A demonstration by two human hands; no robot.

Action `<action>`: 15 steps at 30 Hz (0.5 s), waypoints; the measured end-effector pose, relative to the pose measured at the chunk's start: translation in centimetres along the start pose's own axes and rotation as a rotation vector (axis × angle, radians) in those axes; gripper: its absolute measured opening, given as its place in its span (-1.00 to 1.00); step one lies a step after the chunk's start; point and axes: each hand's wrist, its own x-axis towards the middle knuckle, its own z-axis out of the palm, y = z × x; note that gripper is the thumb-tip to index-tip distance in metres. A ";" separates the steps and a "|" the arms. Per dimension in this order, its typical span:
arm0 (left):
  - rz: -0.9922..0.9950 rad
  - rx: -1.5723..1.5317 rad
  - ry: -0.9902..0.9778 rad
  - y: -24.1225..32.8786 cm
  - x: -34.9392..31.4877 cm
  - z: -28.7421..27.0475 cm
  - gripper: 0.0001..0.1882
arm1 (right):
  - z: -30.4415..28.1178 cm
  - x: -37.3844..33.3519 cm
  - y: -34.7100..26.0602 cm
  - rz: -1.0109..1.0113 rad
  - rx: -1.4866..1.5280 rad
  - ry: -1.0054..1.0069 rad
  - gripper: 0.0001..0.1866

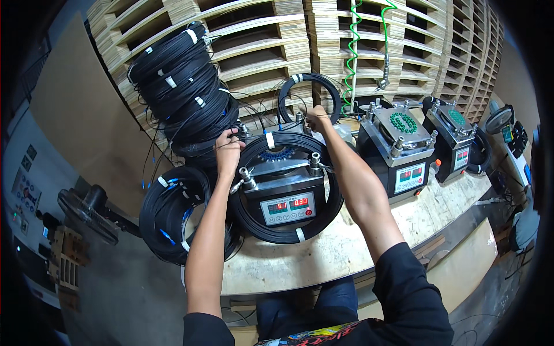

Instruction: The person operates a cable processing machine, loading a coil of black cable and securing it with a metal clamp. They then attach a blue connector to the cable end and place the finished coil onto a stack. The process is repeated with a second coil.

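Note:
A boxy black-and-silver machine (284,193), apparently a cable-end polisher, stands in front of me with a red lit display. A large coil of black cable (340,199) with white ties hangs round it. Blue connector ends ring the machine's top. My left hand (228,145) is at the machine's rear left metal post (243,131), fingers curled and pinched together. By the rear right post (299,117), my right hand (317,117) is closed. Its fingertips are partly hidden, and what either hand grips is too small to tell. Thin black cables run between the hands.
Tall stacked cable coils (179,92) rise at left, with another coil pile (167,219) nearer me. A single coil (332,92) stands behind the machine. Two similar machines (398,155) sit rightward on the wooden table (288,268). A fan (89,213) is at left; wooden pallets (254,34) stand behind.

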 end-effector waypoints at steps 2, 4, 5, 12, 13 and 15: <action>0.032 -0.026 -0.002 -0.5 0.2 0.0 -0.61 | 0.6 1.3 1.0 -0.047 0.152 0.014 -0.62; 0.068 -0.043 0.025 -1.6 0.5 -0.5 -0.70 | 0.5 1.4 2.1 -0.072 0.441 -0.199 -0.72; 0.073 -0.066 0.007 -1.6 0.7 -0.5 -0.70 | -0.3 1.5 2.6 -0.042 0.617 -0.398 -0.85; 0.043 -0.038 0.016 -1.7 0.5 -0.4 -0.70 | 0.0 -1.5 0.8 -0.186 0.403 -0.150 -0.72; 0.041 -0.038 0.017 -1.7 0.5 -0.5 -0.70 | 0.3 -2.0 0.1 -0.230 0.204 -0.083 -0.73; 0.051 -0.059 0.007 -1.5 0.5 -0.1 -0.70 | -0.1 -0.9 0.4 -0.342 -0.017 -0.014 -0.71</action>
